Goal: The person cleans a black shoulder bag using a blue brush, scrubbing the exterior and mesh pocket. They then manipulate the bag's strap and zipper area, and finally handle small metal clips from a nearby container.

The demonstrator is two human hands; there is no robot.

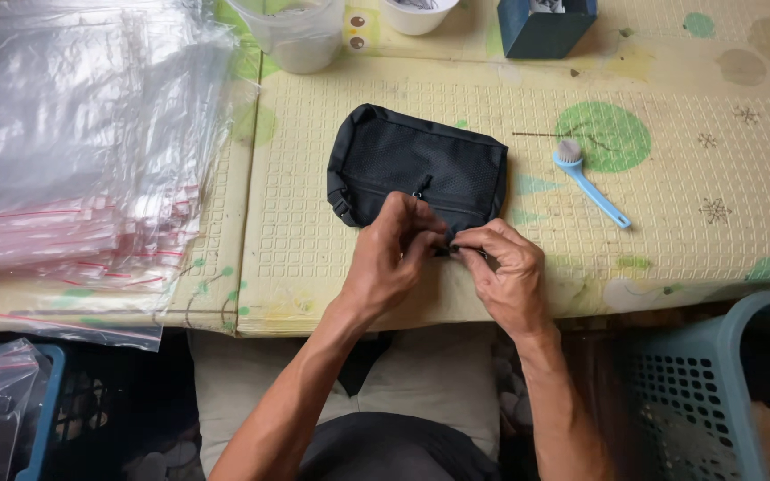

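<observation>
Black mesh pouch (416,165) lying flat on the yellow-green patterned counter (670,232), near edge drawn toward the seated person. Left hand (394,254) and right hand (505,272) meeting at that near edge, fingertips pressed together in a pinch on the fabric or a small fitting there; exact part hidden by the fingers. Zipper pull (419,190) showing on the mesh front. Blue-handled brush (590,185) resting apart to the right, stack of clear zip bags (82,151) to the left, blue basket (715,392) below the counter. Step in hand, by the look: fine work at the pouch's edge. Next move likely calling for a steady two-handed pinch.
</observation>
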